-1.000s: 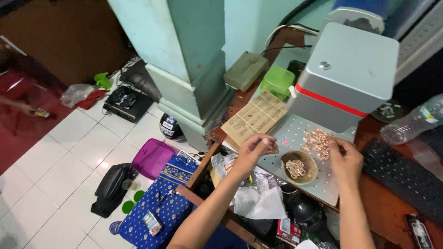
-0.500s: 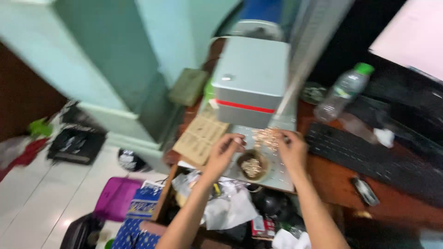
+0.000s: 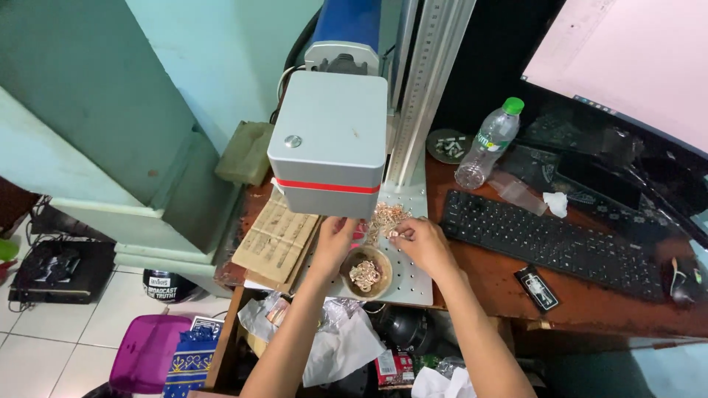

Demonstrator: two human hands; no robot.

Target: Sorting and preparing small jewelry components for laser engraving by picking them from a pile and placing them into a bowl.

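Since the earlier frames our view has been swinging up and right, so the keyboard [image 3: 553,239] and the pale monitor [image 3: 627,66] are now coming fully into sight, while both our hands are staying at the perforated metal plate [image 3: 413,276] under the grey machine head [image 3: 330,140]. We are reaching our left hand [image 3: 335,239] under the red-striped edge of that head, fingers curled down beside the small round bowl [image 3: 366,271]; whether it is pinching anything we cannot tell. Our right hand [image 3: 419,243] is pinching a tiny pale piece [image 3: 394,234] between thumb and forefinger, just beside the loose heap of small pieces [image 3: 385,216] lying on the plate. The bowl is sitting between the hands, close enough, we judge, for pieces to be dropped in quickly. A slatted wooden panel [image 3: 279,234] is lying at the plate's left edge. On the tabletop [image 3: 582,298] a clear plastic bottle [image 3: 487,144] with a green cap and a white-and-green label band is standing upright behind the keyboard, and a small black card with white marking [image 3: 537,287] is lying in front of it.
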